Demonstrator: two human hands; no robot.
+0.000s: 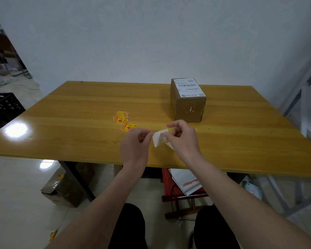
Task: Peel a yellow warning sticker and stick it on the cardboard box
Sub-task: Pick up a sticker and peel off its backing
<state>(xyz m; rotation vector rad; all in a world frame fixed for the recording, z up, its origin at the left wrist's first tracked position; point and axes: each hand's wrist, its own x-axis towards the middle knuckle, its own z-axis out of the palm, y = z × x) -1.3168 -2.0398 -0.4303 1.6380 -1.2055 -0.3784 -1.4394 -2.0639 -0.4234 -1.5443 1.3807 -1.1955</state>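
Both hands hold one sticker [159,137] above the table's front, its white back facing me. My left hand [136,144] pinches its left edge. My right hand [182,136] pinches the right side, fingers curled, and a white flap hangs below it. A small pile of yellow warning stickers [121,117] lies on the wooden table [79,112], with one more yellow sticker [129,126] just right of the pile, behind my left hand. The cardboard box [188,103] stands upright behind my right hand, a white shipping label [188,87] on its top.
A black crate [2,110] sits on the floor at the left. Under the table are a taped cardboard box [61,187], a red stool with papers [183,182] and my knees. A metal frame [302,90] stands at the right.
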